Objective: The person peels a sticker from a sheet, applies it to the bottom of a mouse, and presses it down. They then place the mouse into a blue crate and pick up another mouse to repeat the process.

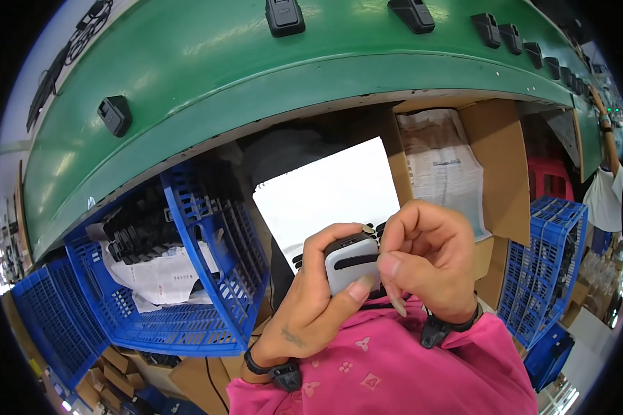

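Low in front of my pink clothing, my left hand (311,294) grips a small grey device (346,277) with rounded corners and a black end face. Its thumb presses on the grey side. A narrow black strip (355,261) runs across the device near its top. At the strip's right end my right hand (432,259) has thumb and fingers closed in a pinch. What lies between those fingertips, if anything, is hidden. Just behind both hands is a bright white panel (329,190), with small black pieces along its near edge.
A green bench (208,62) crosses the far side, with several black docks (285,16) spaced along it. Left stands a blue crate (180,339) holding black parts and paper. An open cardboard box (495,162) lined with newspaper and a blue basket (543,270) stand right.
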Demonstrator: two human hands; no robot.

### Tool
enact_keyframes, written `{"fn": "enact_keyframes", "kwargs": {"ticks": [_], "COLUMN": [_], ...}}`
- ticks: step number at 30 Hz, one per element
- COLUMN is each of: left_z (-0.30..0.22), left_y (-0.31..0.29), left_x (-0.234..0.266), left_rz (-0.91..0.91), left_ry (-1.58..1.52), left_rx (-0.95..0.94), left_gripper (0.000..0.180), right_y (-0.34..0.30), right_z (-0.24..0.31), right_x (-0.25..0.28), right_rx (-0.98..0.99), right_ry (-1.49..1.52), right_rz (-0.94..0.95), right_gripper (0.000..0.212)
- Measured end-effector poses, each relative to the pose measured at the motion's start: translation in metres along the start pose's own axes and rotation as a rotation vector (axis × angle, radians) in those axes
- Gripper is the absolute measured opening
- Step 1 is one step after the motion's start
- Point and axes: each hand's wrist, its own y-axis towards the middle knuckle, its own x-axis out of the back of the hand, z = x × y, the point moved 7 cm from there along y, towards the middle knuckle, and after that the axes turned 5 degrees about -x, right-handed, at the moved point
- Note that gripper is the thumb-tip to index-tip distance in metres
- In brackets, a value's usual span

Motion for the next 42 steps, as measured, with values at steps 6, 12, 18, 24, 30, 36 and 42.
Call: {"fn": "enact_keyframes", "kwargs": {"ticks": [6,12,18,24,30,36,42], "left_z": [0.003,0.007,0.007,0.004,0.004,0.003,0.018], "left_y": [-0.003,-0.004,-0.004,-0.004,-0.005,-0.003,0.001], "left_x": [0.001,0.001,0.001,0.002,0.002,-0.001,0.006], "left_rz": [-0.055,-0.078,-0.084,-0.096,-0.109,-0.098,-0.139], "left_ry": [0.060,0.035,0.050,0.086,0.116,0.149,-0.116], "left_rx": [-0.008,0.053,0.050,0.051,0.016,-0.006,0.078], "left_gripper": [0.051,0.051,0.051,0.051,0.050,0.050,0.049], "right_y": [0.000,0.000,0.001,0.001,0.001,0.003,0.015], "right_z": [-0.006,-0.008,-0.008,-0.007,-0.012,-0.009,-0.011], "right_x": [0.002,0.003,0.003,0.001,0.000,0.003,0.025], "right_rx": [0.004,0.016,0.014,0.031,0.017,0.056,0.038], "right_ry": [0.002,-0.017,-0.023,-0.037,-0.056,-0.057,-0.217], "right_rz": [-0.020,-0.046,-0.047,-0.051,-0.079,-0.139,-0.179], "right_gripper": [0.008,0.008,0.008,0.008,0.008,0.008,0.015]}}
